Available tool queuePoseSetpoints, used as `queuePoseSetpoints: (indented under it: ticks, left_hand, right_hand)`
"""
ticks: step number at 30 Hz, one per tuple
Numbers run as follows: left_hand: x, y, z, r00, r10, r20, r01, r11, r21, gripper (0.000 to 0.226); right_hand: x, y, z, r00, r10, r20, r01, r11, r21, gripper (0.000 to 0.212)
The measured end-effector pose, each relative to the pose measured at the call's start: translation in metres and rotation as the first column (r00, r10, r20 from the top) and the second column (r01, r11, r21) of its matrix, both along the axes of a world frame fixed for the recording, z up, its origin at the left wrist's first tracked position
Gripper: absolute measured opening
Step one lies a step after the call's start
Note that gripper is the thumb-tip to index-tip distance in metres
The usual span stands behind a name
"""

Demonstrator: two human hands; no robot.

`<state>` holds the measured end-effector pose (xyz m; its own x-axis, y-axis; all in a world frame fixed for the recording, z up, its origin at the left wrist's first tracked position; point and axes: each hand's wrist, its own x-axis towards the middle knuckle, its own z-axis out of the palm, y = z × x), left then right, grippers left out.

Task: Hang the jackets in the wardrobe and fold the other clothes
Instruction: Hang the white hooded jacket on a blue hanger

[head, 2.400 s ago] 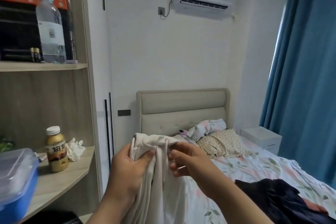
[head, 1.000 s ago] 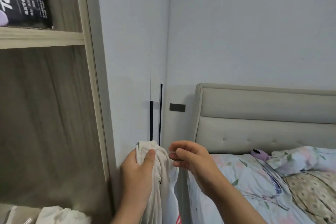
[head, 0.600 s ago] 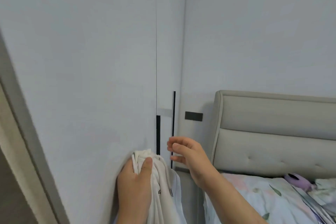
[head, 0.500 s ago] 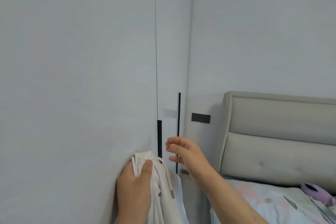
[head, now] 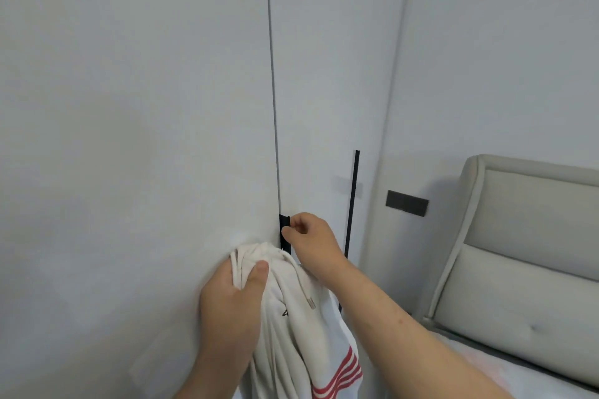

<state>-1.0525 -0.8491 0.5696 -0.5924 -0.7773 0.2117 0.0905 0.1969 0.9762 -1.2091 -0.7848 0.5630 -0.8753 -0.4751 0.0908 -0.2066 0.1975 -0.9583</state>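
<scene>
Two hands were in view, both occupied. Nearest the camera, the left hand (head: 231, 304) gripped the bunched top of a white jacket (head: 301, 334), with the thumb pressed over the gathered fabric and the fingers curled behind it. The garment hung down from that grip, close against the lower front of the wardrobe (head: 129, 107) and to the left of the bed. A drawstring (head: 306, 293) with a metal tip dangled across its front. Red stripes (head: 340, 372) ran along the lower right edge of the cloth. Just beyond and above the jacket, the right hand (head: 308, 240) was raised to the wardrobe, its forearm crossing in from the lower right. Its fingers were curled and the fingertips hooked on a black handle strip (head: 284, 230) set at the vertical seam between two pale doors. Both doors stood closed and flush. A second black strip (head: 353, 201), longer and thinner, ran down the far edge of the right-hand door. Further right, a dark plate (head: 406, 202) was fixed to the pale wall. Beside it stood a padded grey headboard (head: 525, 236), with a corner of pale bedding (head: 505, 376) below. Whether the left fingers met behind the cloth could not be told.
</scene>
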Motion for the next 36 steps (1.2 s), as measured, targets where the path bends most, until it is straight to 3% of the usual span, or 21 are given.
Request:
queuePoseSetpoints:
  ticks: [3, 9, 14, 17, 19, 25, 36]
  left_hand:
    - [-0.006, -0.002, -0.001, 1.000, -0.010, 0.008, 0.011, 0.999, -0.036, 0.017]
    - [-0.013, -0.002, -0.008, 0.997, -0.066, 0.027, 0.067, 0.996, -0.061, 0.031]
    - [-0.033, 0.010, -0.023, 0.976, -0.153, 0.155, 0.154, 0.988, 0.010, 0.009]
    - [-0.045, 0.020, -0.034, 0.957, -0.183, 0.223, 0.187, 0.982, 0.003, 0.010]
    - [-0.053, 0.025, -0.038, 0.957, -0.204, 0.209, 0.209, 0.978, -0.003, 0.005]
    - [-0.082, 0.038, -0.046, 0.953, -0.249, 0.171, 0.256, 0.967, -0.016, 0.017]
    - [-0.114, 0.059, -0.037, 0.951, -0.296, 0.088, 0.297, 0.955, 0.004, 0.016]
  right_hand:
    - [-0.001, 0.002, 0.000, 0.999, 0.045, -0.024, -0.045, 0.999, 0.005, 0.015]
    - [0.002, 0.031, -0.006, 1.000, 0.026, 0.018, -0.025, 0.999, -0.034, 0.011]
    - [0.004, 0.080, -0.019, 0.970, -0.236, -0.056, 0.238, 0.971, 0.030, 0.029]
    - [0.002, 0.112, -0.023, 0.916, -0.388, -0.101, 0.391, 0.920, 0.010, 0.031]
    - [-0.002, 0.135, -0.024, 0.889, -0.444, -0.115, 0.445, 0.895, -0.023, 0.028]
    - [-0.017, 0.182, -0.027, 0.786, -0.601, -0.145, 0.594, 0.799, -0.094, 0.031]
    - [-0.047, 0.225, -0.030, 0.737, -0.660, -0.144, 0.647, 0.751, -0.131, 0.022]
